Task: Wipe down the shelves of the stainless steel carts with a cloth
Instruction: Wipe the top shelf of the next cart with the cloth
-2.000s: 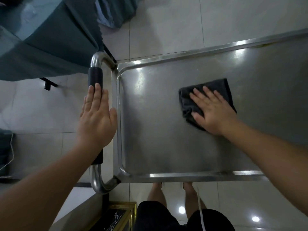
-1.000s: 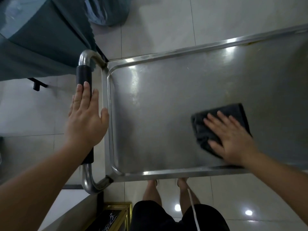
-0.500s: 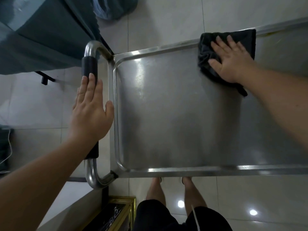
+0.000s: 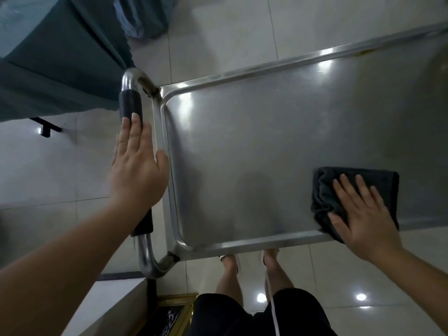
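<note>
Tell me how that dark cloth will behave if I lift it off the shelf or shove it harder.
The cloth is bunched in soft folds beside the right hand, so it would likely droop limp when lifted. It looks thin and probably light. On the smooth shelf it should slide easily, though a hard shove may crumple it.

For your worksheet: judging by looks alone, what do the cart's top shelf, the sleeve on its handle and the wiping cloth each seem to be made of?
Shiny grey cart shelf: apparently stainless steel, brushed, showing sharp light glints and soft reflections.
Black sleeve on the tubular handle: probably rubber or foam, matt, unreflective against the polished tube.
Dark grey folded cloth: looks like soft towelling or microfibre, bunched into folds beside the right hand.
</note>
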A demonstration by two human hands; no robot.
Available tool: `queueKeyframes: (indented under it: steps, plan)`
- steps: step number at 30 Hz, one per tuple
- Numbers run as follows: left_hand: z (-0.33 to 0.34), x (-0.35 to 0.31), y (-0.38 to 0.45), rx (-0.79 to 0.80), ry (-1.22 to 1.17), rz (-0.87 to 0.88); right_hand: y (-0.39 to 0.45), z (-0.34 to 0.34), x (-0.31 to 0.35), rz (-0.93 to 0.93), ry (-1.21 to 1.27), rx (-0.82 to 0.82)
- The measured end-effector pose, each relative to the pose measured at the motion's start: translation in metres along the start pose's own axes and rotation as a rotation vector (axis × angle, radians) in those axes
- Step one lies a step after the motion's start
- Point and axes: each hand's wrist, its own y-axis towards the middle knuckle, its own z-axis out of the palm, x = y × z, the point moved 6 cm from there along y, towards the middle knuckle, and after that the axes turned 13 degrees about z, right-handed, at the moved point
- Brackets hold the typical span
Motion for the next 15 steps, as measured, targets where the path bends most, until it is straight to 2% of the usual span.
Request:
queueKeyframes:
  steps: [2,4,10,12,15]
  plan:
    - [0.001,0.002,0.000,-0.009,0.000,0.009,-0.008,0.008,0.043,0.033,0.026,-0.018]
    - [0.003,0.004,0.001,-0.021,-0.007,0.020,-0.018,0.021,0.110,-0.023,0.039,-0.041]
    - [0.005,0.006,0.003,-0.045,0.026,0.032,-0.045,0.056,0.313,-0.415,0.074,0.012]
    - [0.004,0.006,0.003,-0.046,0.033,0.027,-0.047,0.058,0.339,-0.499,0.059,0.030]
    - [0.003,0.007,0.002,-0.038,0.021,0.038,-0.043,0.052,0.316,-0.540,0.062,0.010]
